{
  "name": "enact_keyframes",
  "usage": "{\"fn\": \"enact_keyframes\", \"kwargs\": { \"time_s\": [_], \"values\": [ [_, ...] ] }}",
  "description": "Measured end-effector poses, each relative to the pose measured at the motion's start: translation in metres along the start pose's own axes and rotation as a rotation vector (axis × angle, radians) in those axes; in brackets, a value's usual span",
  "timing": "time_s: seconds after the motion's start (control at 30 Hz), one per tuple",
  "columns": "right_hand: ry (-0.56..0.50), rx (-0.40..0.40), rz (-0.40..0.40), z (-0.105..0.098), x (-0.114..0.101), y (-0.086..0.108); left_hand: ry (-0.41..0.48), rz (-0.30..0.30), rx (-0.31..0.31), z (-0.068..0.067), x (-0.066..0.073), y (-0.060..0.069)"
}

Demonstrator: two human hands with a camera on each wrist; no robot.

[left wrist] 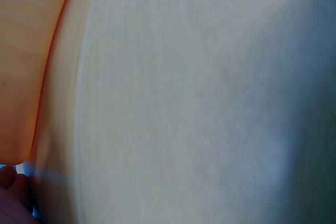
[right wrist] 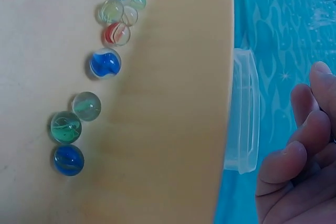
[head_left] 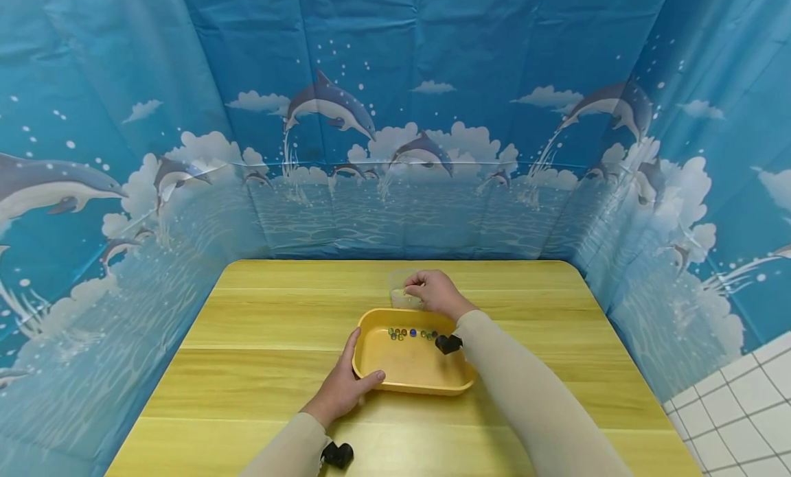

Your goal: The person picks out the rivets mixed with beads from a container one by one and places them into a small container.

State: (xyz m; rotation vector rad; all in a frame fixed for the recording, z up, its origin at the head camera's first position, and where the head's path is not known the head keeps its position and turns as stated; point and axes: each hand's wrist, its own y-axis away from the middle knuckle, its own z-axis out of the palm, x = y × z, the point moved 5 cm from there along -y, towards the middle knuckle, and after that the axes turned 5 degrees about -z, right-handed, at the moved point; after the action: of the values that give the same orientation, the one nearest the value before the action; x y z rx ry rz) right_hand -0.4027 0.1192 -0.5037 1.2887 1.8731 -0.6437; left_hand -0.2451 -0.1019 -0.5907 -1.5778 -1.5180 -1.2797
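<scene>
A yellow plastic basin (head_left: 410,388) stands on the table, tilted slightly. Several glass marbles (right wrist: 105,63) lie along its far side, blue, green, red-striped and clear. My left hand (head_left: 346,384) grips the basin's near left corner, thumb on the rim and fingers along the outer side. Beyond the far rim, my right hand (head_left: 435,293) is over a clear plastic container (head_left: 398,300). Its fingertips pinch what seems to be a small marble, mostly hidden by the fingers. In the left wrist view, only the basin's outer wall (left wrist: 26,66) and a bit of the hand show.
The yellow wood-grain table (head_left: 259,367) carries the basin and container. A blue curtain (head_left: 408,209) printed with dolphins hangs behind the table and along both sides. White wall tiles (head_left: 735,408) show at the lower right.
</scene>
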Motion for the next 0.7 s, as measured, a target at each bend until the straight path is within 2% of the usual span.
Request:
{"fn": "enact_keyframes", "kwargs": {
  "time_s": [0.27, 0.7],
  "values": [
    [0.007, 0.032, 0.045, -0.0018, 0.0047, -0.003, 0.018, -0.002, -0.005, -0.0009, 0.0019, 0.0005],
    [-0.014, 0.056, 0.05, -0.0023, 0.008, -0.0065, 0.041, 0.019, -0.013, -0.0007, -0.0019, -0.0023]
  ]
}}
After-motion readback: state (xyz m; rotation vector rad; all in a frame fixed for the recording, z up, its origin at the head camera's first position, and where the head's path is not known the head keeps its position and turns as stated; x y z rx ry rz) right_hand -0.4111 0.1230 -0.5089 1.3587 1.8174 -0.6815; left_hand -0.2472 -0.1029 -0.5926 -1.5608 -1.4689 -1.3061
